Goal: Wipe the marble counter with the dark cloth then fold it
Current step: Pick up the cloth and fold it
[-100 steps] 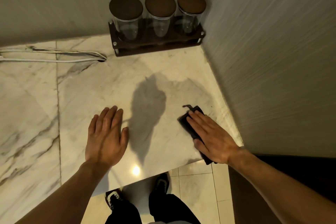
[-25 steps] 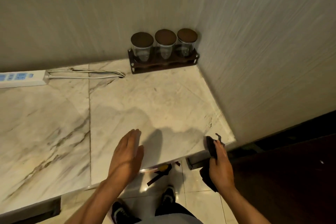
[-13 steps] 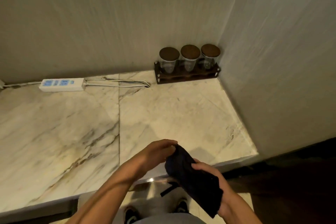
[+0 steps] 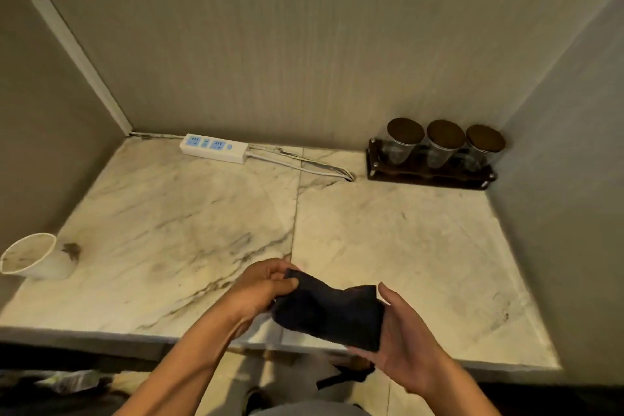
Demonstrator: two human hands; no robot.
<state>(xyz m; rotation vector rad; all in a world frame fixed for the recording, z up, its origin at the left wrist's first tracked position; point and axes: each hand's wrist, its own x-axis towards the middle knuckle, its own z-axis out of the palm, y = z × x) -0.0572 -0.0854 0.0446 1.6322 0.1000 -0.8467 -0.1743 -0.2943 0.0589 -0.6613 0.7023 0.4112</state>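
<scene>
Above the desk's [image 4: 388, 230] front edge, we hold the dark cloth [image 4: 329, 312] bunched between both hands. Our left hand [image 4: 261, 289] pinches its left end; our right hand [image 4: 403, 338] cups the other, fingers half-curled.

The surface [image 4: 388, 246] is seen to be polished marble, pale with grey-brown veins and a soft sheen. The dark cloth [image 4: 329, 312] is shown as a matt, slightly nubby fabric. The power strip [image 4: 213, 147] is made of smooth white plastic. The jars [image 4: 439, 149] are clear glass capped with matt wooden lids. The cup [image 4: 32, 258] looks like stained paper.
</scene>
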